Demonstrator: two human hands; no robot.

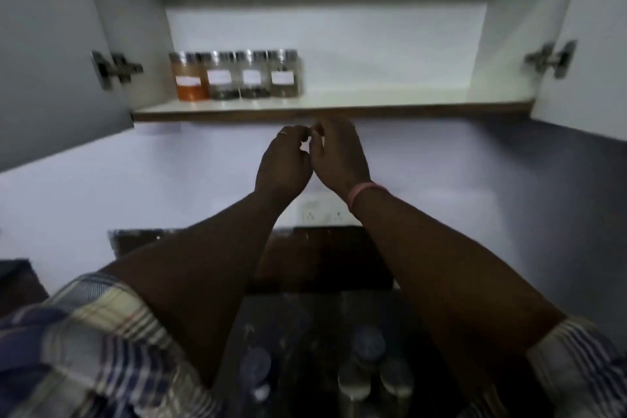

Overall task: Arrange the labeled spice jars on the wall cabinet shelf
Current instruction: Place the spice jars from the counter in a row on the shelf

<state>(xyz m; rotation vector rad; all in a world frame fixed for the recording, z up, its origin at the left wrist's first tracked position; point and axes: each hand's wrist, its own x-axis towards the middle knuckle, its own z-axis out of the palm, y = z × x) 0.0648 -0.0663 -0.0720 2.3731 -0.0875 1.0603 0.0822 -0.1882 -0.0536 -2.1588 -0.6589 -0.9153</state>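
Several glass spice jars with metal lids and white labels stand in a row at the left end of the wall cabinet shelf [390, 100]. The leftmost is an orange-filled jar [190, 80]; beside it are dark-filled jars [252, 78]. My left hand [283, 163] and my right hand [339, 156] are raised together just below the shelf's front edge. Their fingers are curled and touch each other, and I see nothing held in them. More jars [368, 344] with metal lids stand on the dark counter below, between my forearms.
The cabinet's left door [51, 44] and right door [593, 44] both hang open. The shelf to the right of the jar row is bare. A wall socket [320, 214] sits under my hands on the pale wall.
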